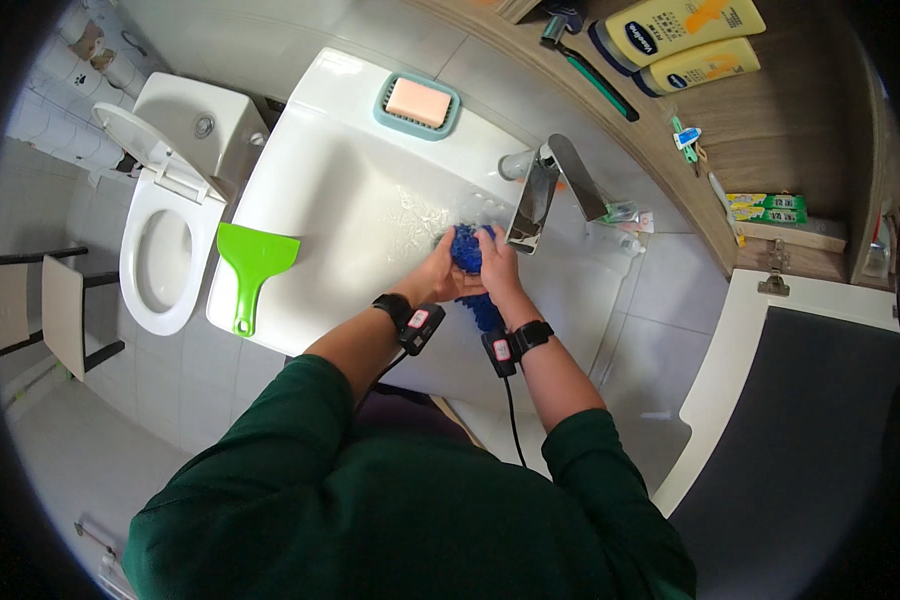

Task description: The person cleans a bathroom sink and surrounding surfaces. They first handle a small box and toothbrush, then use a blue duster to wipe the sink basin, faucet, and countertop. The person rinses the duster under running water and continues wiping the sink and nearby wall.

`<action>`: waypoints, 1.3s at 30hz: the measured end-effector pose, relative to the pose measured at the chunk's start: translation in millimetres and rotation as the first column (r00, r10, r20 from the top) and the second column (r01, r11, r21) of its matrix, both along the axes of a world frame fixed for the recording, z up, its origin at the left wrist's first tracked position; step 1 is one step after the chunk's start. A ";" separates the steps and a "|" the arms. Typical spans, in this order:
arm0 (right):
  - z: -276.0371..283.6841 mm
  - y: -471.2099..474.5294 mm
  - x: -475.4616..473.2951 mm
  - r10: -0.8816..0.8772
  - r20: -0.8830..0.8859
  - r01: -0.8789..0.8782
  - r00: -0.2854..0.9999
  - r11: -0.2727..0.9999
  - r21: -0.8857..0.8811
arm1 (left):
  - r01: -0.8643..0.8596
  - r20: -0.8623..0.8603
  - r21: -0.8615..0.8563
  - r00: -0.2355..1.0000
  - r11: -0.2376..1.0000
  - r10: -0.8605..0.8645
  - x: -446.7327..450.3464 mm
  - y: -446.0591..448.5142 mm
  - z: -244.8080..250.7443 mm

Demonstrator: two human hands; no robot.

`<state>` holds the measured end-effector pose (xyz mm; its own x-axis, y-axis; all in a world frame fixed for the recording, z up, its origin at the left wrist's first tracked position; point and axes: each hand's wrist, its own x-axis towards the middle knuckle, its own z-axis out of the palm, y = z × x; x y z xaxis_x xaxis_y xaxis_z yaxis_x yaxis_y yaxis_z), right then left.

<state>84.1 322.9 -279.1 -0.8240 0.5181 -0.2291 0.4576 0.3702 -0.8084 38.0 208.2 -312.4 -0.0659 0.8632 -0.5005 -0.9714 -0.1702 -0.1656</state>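
Note:
A blue shaggy cloth [466, 249], seemingly chenille, is bunched between my two hands over the white washbasin [330, 180]. My left hand [444, 276] cups it from the left, and my right hand [501, 268] grips it from the right. Part of the cloth hangs down below my hands towards my right wrist. Just right of my hands stands the chrome faucet [534, 206]. Rippling water [412, 225] lies in the basin to the left of the cloth. The cloth's underside is hidden by my fingers.
A green squeegee [255, 262] lies on the basin's left rim. Pink soap [418, 103] rests in a blue soap dish [450, 124] at the back. Left stands a toilet [161, 247]. An open mirror-cabinet door [720, 360] and shelves holding yellow lotion bottles [682, 30] and a razor [596, 79] occupy the right.

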 end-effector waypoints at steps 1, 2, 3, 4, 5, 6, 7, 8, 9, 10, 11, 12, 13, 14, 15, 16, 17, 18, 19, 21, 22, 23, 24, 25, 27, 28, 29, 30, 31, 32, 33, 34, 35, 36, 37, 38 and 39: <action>9.0 -5.4 5.1 0.027 -0.023 -0.029 0.999 0.993 -0.110 | -0.041 -0.014 -0.025 0.999 0.999 0.041 0.6 1.5 1.2; 17.8 -10.6 10.8 0.102 -0.096 -0.098 0.990 0.994 0.041 | -0.075 0.010 -0.066 0.997 0.995 0.075 1.0 4.7 0.1; 26.2 -15.2 16.6 0.074 -0.051 -0.071 0.996 0.995 0.073 | -0.095 0.059 -0.092 0.993 0.991 0.101 1.6 9.3 -2.6; 32.9 -20.4 22.0 0.072 -0.059 -0.066 0.996 0.993 0.103 | -0.048 0.088 -0.063 0.995 0.997 0.053 1.7 10.6 -7.3; 38.5 -24.5 27.1 0.084 -0.103 -0.071 0.991 0.990 0.123 | -0.016 0.065 -0.086 0.998 0.996 0.021 1.4 12.7 -11.8; 41.5 -28.7 31.6 0.042 -0.060 -0.034 0.997 0.991 0.132 | 0.024 0.065 -0.102 0.998 0.994 -0.018 1.3 14.6 -16.2; 43.6 -29.5 34.5 0.001 -0.039 0.005 0.999 0.987 0.159 | 0.063 0.064 -0.136 0.996 0.989 -0.054 1.8 15.5 -19.4; 44.0 -28.5 36.5 -0.031 -0.034 0.036 0.999 0.985 0.170 | 0.079 0.006 -0.154 0.997 0.985 -0.080 4.4 16.3 -21.1; 42.5 -26.7 37.0 -0.064 -0.006 0.064 0.998 0.986 0.156 | 0.077 -0.130 -0.206 0.986 0.975 -0.105 6.8 15.2 -21.3; 40.2 -21.3 35.5 -0.091 -0.041 0.099 0.995 0.949 0.298 | 0.065 -0.262 -0.221 0.957 0.973 -0.123 10.3 13.4 -19.8; 37.8 -13.9 34.0 -0.151 -0.051 0.158 0.987 0.965 0.211 | 0.063 -0.373 -0.253 0.914 0.965 -0.157 13.7 10.4 -16.9; 34.3 -4.6 29.0 -0.146 -0.085 0.163 0.986 0.956 0.246 | 0.065 -0.471 -0.372 0.846 0.926 -0.249 16.9 7.1 -12.6; 30.3 5.1 23.8 -0.165 -0.128 0.195 0.978 0.942 0.273 | 0.045 -0.567 -0.335 0.788 0.941 -0.240 19.6 2.6 -7.7; 26.1 12.5 20.0 -0.180 -0.103 0.197 0.978 0.962 0.191 | 0.105 -0.538 -0.396 0.779 0.912 -0.323 20.9 3.1 -1.1; 21.1 17.4 16.6 -0.163 -0.020 0.164 0.986 0.970 0.179 | 0.151 -0.516 -0.444 0.763 0.883 -0.390 21.6 2.3 5.2; 17.0 21.9 13.8 -0.135 0.024 0.129 0.991 0.976 0.177 | 0.179 -0.597 -0.294 0.732 0.939 -0.327 21.6 -3.6 10.3; 13.7 24.8 12.8 -0.102 0.068 0.089 0.992 0.981 0.174 | 0.211 -0.641 -0.311 0.673 0.927 -0.368 20.7 -5.2 15.9; 11.9 26.7 14.2 -0.007 0.056 0.000 0.998 0.992 0.124 | 0.240 -0.680 -0.330 0.611 0.913 -0.406 20.1 -7.8 20.4; 10.6 26.4 15.6 0.008 0.096 -0.018 0.995 0.995 0.103 | 0.276 -0.710 -0.344 0.550 0.898 -0.440 18.8 -9.8 24.4; 12.6 24.7 22.0 0.044 0.175 -0.055 0.984 0.997 0.060 | 0.362 -0.757 -0.327 0.452 0.873 -0.471 13.8 -13.3 28.4; 15.1 22.1 26.2 0.035 0.078 -0.044 0.996 0.992 0.116 | 0.389 -0.763 -0.317 0.438 0.865 -0.476 11.1 -14.0 29.0; 20.1 22.0 29.4 0.071 0.084 -0.083 0.994 0.986 0.143 | 0.412 -0.769 -0.311 0.420 0.856 -0.481 9.9 -14.5 29.2; 26.3 21.9 31.8 0.104 0.089 -0.118 0.991 0.978 0.174 | 0.399 -0.718 -0.295 0.507 0.868 -0.477 8.5 -14.6 28.7; 34.4 22.9 33.8 0.121 0.088 -0.137 0.989 0.969 0.206 | 0.376 -0.664 -0.286 0.586 0.881 -0.465 7.9 -14.8 27.8; 54.6 23.8 38.0 0.010 0.104 -0.040 0.995 0.955 0.293 | 0.331 -0.517 -0.213 0.760 0.919 -0.393 8.8 -15.7 26.2; 66.0 22.7 39.1 -0.051 0.096 0.017 0.994 0.943 0.332 | 0.299 -0.416 -0.154 0.845 0.942 -0.336 10.4 -17.4 26.1; 78.4 21.7 40.4 -0.087 0.006 0.081 0.996 0.953 0.293 | 0.260 -0.294 -0.101 0.914 0.960 -0.279 12.1 -19.5 26.2; 92.1 20.8 41.3 -0.128 -0.090 0.146 0.988 0.959 0.245 | 0.213 -0.226 -0.075 0.948 0.974 -0.225 14.2 -22.0 27.1; 104.1 19.0 40.3 -0.207 -0.144 0.232 0.968 0.956 0.178 | 0.196 -0.222 -0.055 0.954 0.979 -0.203 15.4 -25.1 28.2; 115.4 17.6 38.1 -0.157 -0.217 0.208 0.963 0.950 0.234 | 0.180 -0.188 -0.034 0.965 0.983 -0.183 16.9 -28.5 29.9; 125.8 17.3 35.8 -0.142 -0.251 0.213 0.958 0.936 0.281 | 0.167 -0.127 -0.033 0.977 0.985 -0.170 18.0 -31.4 32.1; 132.9 16.7 32.1 -0.126 -0.282 0.219 0.951 0.920 0.326 | 0.165 -0.105 -0.024 0.980 0.986 -0.166 19.4 -34.1 34.5; 137.5 16.8 27.2 -0.102 -0.260 0.200 0.960 0.901 0.386 | 0.167 -0.131 -0.033 0.977 0.985 -0.170 20.1 -36.8 37.4; 140.5 18.6 23.3 -0.078 -0.235 0.178 0.969 0.879 0.442 | 0.168 -0.124 -0.033 0.978 0.985 -0.171 20.8 -39.2 40.4; 141.7 20.5 20.7 -0.006 -0.243 0.131 0.970 0.856 0.500 | 0.171 -0.091 -0.027 0.981 0.985 -0.173 21.5 -42.4 43.8; 141.0 23.3 19.8 -0.056 -0.184 0.144 0.981 0.846 0.514 | 0.143 -0.103 -0.014 0.984 0.990 -0.144 22.3 -45.1 47.5; 138.6 25.7 20.5 -0.056 -0.158 0.133 0.986 0.836 0.533 | 0.116 -0.090 0.005 0.989 0.993 -0.115 23.2 -47.4 51.6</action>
<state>104.6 348.6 -140.4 -0.7671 0.6042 0.2156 0.4178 0.7255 -0.5468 61.2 160.9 -260.8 -0.0092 0.8728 -0.4879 -0.9954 -0.0544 -0.0786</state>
